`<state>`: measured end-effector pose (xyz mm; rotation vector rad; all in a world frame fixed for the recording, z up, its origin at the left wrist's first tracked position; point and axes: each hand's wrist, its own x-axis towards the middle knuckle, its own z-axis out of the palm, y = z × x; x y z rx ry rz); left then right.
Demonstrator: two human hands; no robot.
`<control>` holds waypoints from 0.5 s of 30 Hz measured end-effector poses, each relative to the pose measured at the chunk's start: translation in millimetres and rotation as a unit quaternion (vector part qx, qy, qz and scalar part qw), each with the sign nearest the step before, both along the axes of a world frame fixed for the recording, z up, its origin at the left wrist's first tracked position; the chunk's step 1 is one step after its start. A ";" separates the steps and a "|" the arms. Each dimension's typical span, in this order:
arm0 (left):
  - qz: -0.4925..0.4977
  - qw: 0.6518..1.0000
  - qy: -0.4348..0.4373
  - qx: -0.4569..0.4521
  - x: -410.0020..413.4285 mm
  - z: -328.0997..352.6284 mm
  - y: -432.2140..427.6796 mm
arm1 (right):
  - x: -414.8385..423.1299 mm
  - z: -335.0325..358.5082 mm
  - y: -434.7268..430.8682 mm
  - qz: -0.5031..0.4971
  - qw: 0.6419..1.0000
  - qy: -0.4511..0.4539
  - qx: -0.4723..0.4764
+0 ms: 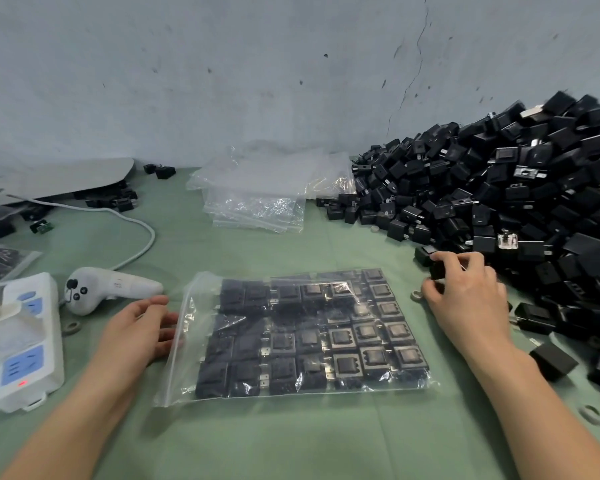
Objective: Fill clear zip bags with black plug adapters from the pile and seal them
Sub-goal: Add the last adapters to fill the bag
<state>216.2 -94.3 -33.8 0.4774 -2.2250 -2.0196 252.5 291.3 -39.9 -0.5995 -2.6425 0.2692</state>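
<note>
left hand (142, 327) rests loose at the mouth of the nearly full clear plastic zip bag (291, 334), right hand (465, 299) pinches a black boxy plug adapter (439, 270) at the edge of the black adapter pile (516, 202). cramming it in could skew the rows and jam the zip imo.

The wall (222, 64) at the back is pale gray-blue and looks rough. It has small dark spots on it. A thin crack (409, 81) runs down it on the right side, bending as it goes. Below the wall, a green cloth (291, 441) covers the flat top and reaches right up to the wall. The cloth has a few soft folds. The light is soft and even, with only faint shadows.
</note>
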 end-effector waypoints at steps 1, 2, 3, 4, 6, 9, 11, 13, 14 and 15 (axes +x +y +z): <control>-0.001 1.000 0.000 0.002 0.1 0.4 0.2 | 0.2 -0.2 0.5 -0.001 1.000 -0.007 -0.002; -0.001 1.000 0.000 0.003 0.2 0.5 0.2 | 0.4 -0.5 0.8 -0.002 1.000 -0.014 0.000; -0.001 1.000 0.001 0.005 0.6 0.6 0.2 | 0.3 -0.8 1.0 -0.002 1.000 -0.018 0.004; -0.001 1.000 0.001 0.005 0.7 0.4 0.2 | 0.3 -1.0 1.3 0.001 1.000 -0.019 0.008; -0.002 1.000 0.000 0.005 0.8 0.0 -0.5 | 0.1 -1.3 1.9 0.010 1.000 -0.014 0.013; -0.005 1.000 -0.001 0.007 1.1 0.5 -1.6 | -0.3 -1.7 4.9 0.019 1.000 0.011 -0.015; -0.006 1.000 -0.001 0.013 0.7 -0.2 -2.4 | -0.9 -0.4 6.9 0.021 0.998 0.036 -0.044; -0.008 1.000 0.001 0.021 0.4 -0.2 -2.7 | -2.2 3.3 6.1 0.028 0.994 0.075 -0.078; -0.009 1.000 0.000 0.027 0.0 0.0 -2.7 | -2.9 7.3 3.8 0.034 0.989 0.102 -0.103; -0.010 0.999 -0.001 0.035 0.0 0.7 -2.7 | -4.3 12.9 -0.2 0.044 0.981 0.131 -0.134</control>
